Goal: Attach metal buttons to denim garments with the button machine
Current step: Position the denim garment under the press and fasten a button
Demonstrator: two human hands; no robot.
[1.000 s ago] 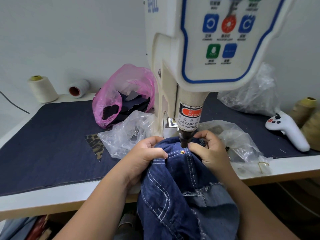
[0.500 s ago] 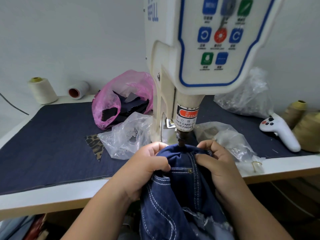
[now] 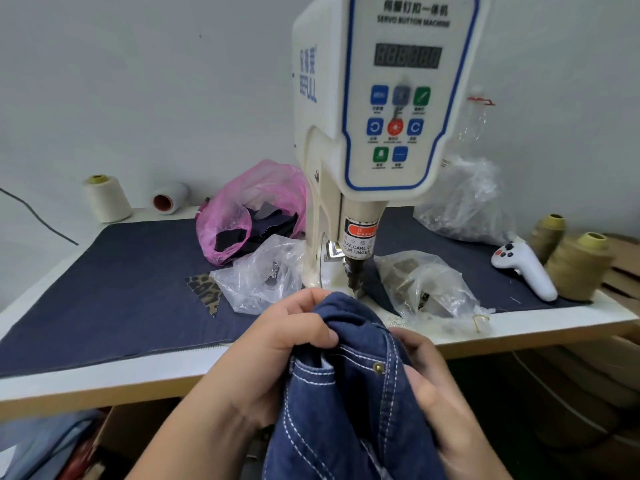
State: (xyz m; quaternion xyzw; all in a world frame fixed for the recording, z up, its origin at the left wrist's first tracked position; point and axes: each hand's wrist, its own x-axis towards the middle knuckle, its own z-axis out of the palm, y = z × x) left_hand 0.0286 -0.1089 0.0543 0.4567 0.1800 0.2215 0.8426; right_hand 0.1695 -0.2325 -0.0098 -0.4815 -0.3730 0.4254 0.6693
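Observation:
A dark blue denim garment with white stitching is bunched between my hands at the table's front edge. A small brass button sits on its seam. My left hand grips the fabric's left fold, fingers curled over it. My right hand grips the right side, partly blurred. The cream button machine stands behind, its dark punch tip a little above and beyond the garment, not touching it.
A clear plastic bag and a pink bag lie left of the machine; two more clear bags are on the right. A white controller and thread cones stand far right. Dark denim mat covers the table.
Both hands have pulled the garment back from under the punch toward me. The fastened button now shows on the seam. My view has tilted upward, showing more of the machine panel.

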